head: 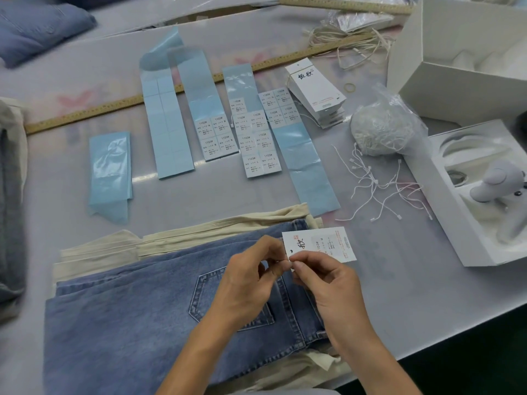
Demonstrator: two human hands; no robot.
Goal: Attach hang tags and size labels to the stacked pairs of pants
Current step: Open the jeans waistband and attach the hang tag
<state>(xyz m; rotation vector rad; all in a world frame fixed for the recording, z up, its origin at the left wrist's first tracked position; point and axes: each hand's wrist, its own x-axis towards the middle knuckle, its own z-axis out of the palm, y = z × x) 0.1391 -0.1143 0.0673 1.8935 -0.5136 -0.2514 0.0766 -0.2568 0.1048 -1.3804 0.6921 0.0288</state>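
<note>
The hang tag [319,245] sits just above your fingertips, its long side running out to your right over the waistband of the top jeans [137,323]. Your left hand [248,280] and right hand [325,280] pinch together at its near corner, likely on the string, too small to tell. Spare strings [382,189] lie beyond, nearer your right.

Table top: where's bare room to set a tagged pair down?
Free: the table left of the short blue backing strip, below the ruler; also right of the jeans, before the open box. Crowded: label sheets, hang tag stack and loose strings.
</note>
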